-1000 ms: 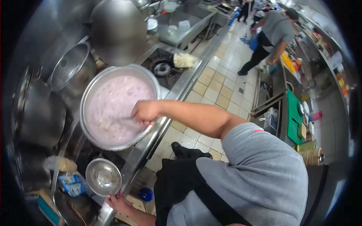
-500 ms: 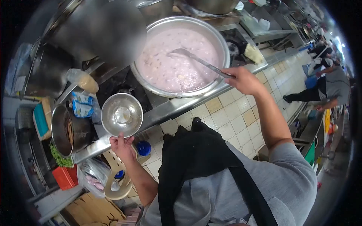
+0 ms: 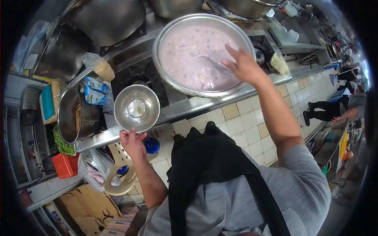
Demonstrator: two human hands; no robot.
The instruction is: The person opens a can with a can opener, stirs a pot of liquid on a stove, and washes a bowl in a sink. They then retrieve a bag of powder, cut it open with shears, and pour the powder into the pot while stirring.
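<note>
My left hand (image 3: 134, 144) grips the near rim of a steel mixing bowl (image 3: 137, 108), thumb on top. A little pale residue lies in the bowl's bottom. My right hand (image 3: 247, 67) is over the right side of a large metal pot (image 3: 158, 74), with its index finger and thumb stretched apart. Beneath it, a long-handled metal ladle (image 3: 220, 67) lies partly sunk in the pot's pale pink, lumpy liquid (image 3: 189, 43). The far end of the ladle's handle is hidden near my hand.
Stove burners (image 3: 138, 74) flank the big pot. To the left are a pot of brown sticks (image 3: 88, 118), blue-and-white packets (image 3: 95, 91), green stalks (image 3: 63, 141) and a red crate (image 3: 65, 165). Large pots (image 3: 106, 19) stand behind. A person (image 3: 346, 105) is at far right.
My right hand has opened from the ladle's handle, its fingers now spread over the pot. The ladle has sunk lower into the pink liquid. My left hand still holds the mixing bowl.
</note>
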